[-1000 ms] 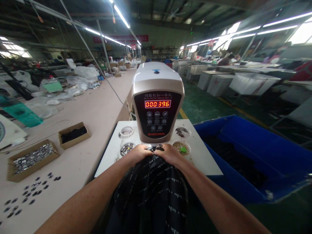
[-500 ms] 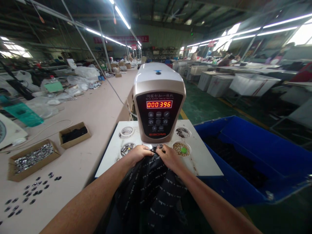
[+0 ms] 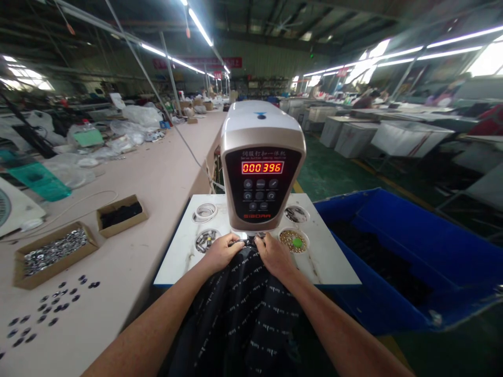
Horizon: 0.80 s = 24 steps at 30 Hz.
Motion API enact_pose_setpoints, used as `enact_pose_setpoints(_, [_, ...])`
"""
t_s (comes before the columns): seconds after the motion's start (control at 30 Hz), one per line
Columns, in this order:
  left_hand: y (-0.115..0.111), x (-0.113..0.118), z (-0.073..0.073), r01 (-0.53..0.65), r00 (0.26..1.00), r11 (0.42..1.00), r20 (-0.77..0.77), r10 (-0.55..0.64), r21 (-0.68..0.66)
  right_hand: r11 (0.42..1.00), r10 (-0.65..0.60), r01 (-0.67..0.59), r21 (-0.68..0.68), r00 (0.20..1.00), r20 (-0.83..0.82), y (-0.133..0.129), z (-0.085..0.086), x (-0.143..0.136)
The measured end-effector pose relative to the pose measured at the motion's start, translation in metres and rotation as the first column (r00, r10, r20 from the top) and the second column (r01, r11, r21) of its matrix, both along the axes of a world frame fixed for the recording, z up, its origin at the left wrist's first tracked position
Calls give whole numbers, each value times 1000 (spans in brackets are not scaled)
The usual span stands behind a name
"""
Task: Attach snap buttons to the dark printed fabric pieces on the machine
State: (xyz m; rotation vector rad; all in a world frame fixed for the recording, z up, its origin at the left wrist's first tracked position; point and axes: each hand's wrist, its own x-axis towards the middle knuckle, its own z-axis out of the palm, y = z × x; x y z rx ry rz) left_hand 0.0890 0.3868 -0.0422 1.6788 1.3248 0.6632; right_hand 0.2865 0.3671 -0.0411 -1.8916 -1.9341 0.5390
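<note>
A dark garment (image 3: pixel 245 298) with rows of small white print hangs toward me from the front of a button machine (image 3: pixel 263 136). My left hand (image 3: pixel 222 251) pinches the garment's top edge on the left, thumb on top. On the right, my right hand (image 3: pixel 274 255) grips the same edge, a short way from the left. Between the hands the edge lies under the machine's head, and the contact point there is hidden. The red display (image 3: pixel 262 167) reads 000396. Wells in the white machine table (image 3: pixel 330 262) hold small metal parts and brass-coloured pieces (image 3: pixel 288 241).
On the long bench (image 3: pixel 165 183) at left stand a carton of metal snaps (image 3: pixel 57 251) and a carton of black pieces (image 3: pixel 121 214). Several loose snaps (image 3: pixel 57 303) lie in front. A blue bin (image 3: pixel 393 209) with dark cloth is at right. People work far back.
My hands have spread slightly apart, drawing the garment's edge straighter and flatter under the machine head. The view has shifted a little; the display number is the same.
</note>
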Motion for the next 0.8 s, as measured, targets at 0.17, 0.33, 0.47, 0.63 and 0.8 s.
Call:
enact_pose_setpoints(0.17, [2,-1,-5,-4,999,1000,-32,5,24,1000,-7,7,7,1000,25,0,0,-1])
enact_pose_setpoints(0.33, [2,1,-7,-11,999,999,-42,12,36,1000,-13,13,-3,1000,28,0,1,-3])
enact_pose_setpoints(0.47, [2,1,-6,-6,999,999,-44,8,40,1000,-16,16,-7,1000,8,-1,1,-3])
enact_pose_setpoints(0.63, [0,2,-3,-30,998,998,-56,33,54,1000,-16,15,-5,998,-65,0,-1,-2])
enact_pose_setpoints(0.8, [-16,5,14,-115,990,988,-74,123,104,1000,13,-14,0,975,-224,-5,6,6])
